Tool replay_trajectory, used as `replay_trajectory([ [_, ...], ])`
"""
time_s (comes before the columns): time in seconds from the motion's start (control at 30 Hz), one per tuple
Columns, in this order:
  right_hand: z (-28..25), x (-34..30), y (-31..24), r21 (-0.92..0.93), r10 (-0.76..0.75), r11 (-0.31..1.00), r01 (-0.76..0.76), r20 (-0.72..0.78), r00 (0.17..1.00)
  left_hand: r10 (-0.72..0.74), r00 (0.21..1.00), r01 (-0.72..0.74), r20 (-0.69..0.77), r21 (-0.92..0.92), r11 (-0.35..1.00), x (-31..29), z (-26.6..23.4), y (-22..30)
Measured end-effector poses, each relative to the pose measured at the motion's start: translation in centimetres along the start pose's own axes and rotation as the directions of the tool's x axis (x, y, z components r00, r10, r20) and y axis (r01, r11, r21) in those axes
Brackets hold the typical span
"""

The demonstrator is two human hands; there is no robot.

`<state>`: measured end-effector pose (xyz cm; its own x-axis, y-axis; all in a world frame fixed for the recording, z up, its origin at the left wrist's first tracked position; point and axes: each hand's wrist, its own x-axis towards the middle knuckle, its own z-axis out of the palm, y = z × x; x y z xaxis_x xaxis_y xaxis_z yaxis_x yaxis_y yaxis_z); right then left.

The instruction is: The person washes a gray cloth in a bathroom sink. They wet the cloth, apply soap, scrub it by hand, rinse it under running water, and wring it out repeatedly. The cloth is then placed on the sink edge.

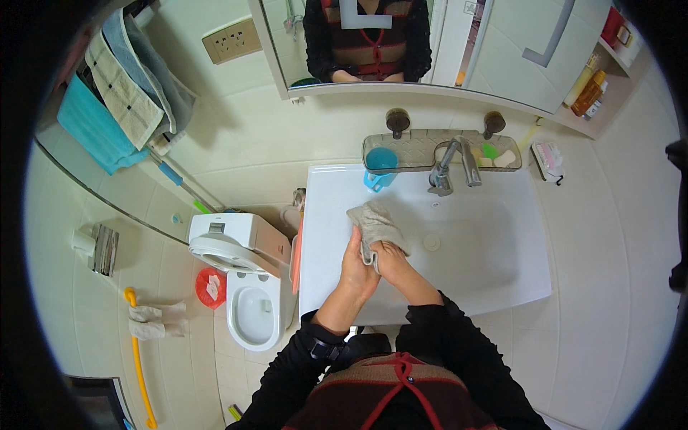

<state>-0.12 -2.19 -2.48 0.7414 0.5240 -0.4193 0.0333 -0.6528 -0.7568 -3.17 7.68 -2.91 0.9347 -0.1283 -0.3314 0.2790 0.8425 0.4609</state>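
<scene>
Over the left rim of the white washbasin [494, 251], a crumpled light grey cloth [377, 223] is held between both hands. My left hand [356, 271] grips its left side, thumb pointing up along the edge; its other fingers are mostly hidden. Against the lower right of the cloth, my right hand [390, 261] has its fingers curled into the fabric. Beyond the hands rises the grey metal faucet [451, 168], and no running water shows.
Behind the basin a translucent shelf [416, 140] carries a blue cup [380, 159] and small items. A mirror cabinet [444, 87] juts out above. Left of the counter stands a toilet [254, 308] with its lid raised, beside a red bin [211, 289]. Towels [125, 93] hang upper left.
</scene>
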Motion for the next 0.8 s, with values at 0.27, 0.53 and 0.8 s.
replay_trajectory([
  [0.27, -0.8, 1.2, -3.3, 0.108, 0.241, 0.970, -0.217, -0.322, 0.916, -0.149, 0.984, 0.151, -0.095, 0.011, 0.988, -0.3, 2.0, 0.3],
  [0.53, -2.8, -1.1, 2.7, 0.812, 0.004, -0.435, 0.389, -0.430, 0.903, 0.015, 0.981, 0.023, 0.193, -0.195, 0.981, -1.4, 3.1, 2.6],
  [0.8, -4.8, -3.8, 1.1, 0.671, 0.013, -0.633, 0.385, -0.489, 0.872, 0.019, 0.982, 0.083, 0.186, -0.524, 0.848, -0.2, -1.6, 5.1],
])
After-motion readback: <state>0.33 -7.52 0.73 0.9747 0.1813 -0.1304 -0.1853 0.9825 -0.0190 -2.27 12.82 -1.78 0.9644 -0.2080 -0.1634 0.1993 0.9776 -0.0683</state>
